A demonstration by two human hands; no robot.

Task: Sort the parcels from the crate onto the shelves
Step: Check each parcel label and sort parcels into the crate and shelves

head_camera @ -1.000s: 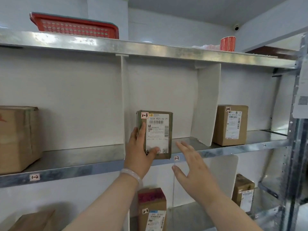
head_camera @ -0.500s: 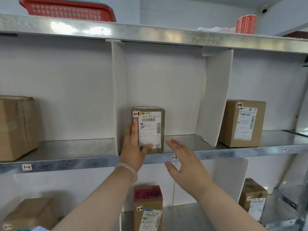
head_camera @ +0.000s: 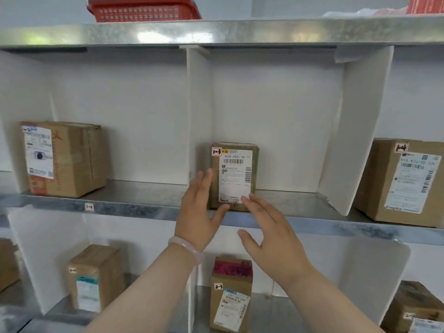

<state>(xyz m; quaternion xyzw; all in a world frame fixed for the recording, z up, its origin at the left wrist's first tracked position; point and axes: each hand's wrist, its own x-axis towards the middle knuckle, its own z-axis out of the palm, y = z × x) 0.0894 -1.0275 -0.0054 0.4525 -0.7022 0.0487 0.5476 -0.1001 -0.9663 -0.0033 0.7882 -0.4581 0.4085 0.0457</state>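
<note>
Here, each thing by its place from the small green-brown parcel:

Small green-brown parcel [head_camera: 234, 176]: it stands upright on the middle metal shelf [head_camera: 134, 207], near the front edge, with its white label facing out. A little red-edged sticker marked 1-3 sits at its top left corner.

White divider [head_camera: 198, 116]: just left of the parcel, standing up between two bays.

Left hand [head_camera: 199, 212]: open, with flat fingers lying along the parcel's left side and the thumb at its bottom front edge. Its grip is loose and not closed around the parcel. A pale bracelet [head_camera: 185, 248] is on the wrist.

Right hand [head_camera: 271, 239]: open with spread fingers, just right of and below the parcel. One fingertip is at the label's bottom right corner; I cannot tell if it touches. It holds nothing.

Big brown box [head_camera: 64, 159]: well to the left of the parcel, on the same shelf, past the divider.

Box marked 1-4 [head_camera: 403, 181]: well to the right, on the same shelf, behind a leaning white board [head_camera: 355, 131].

Box marked 2-3 [head_camera: 230, 294]: right below the parcel, on the lower shelf.

Red basket [head_camera: 144, 9]: high above the parcel and a bit left, on the top shelf.
</note>
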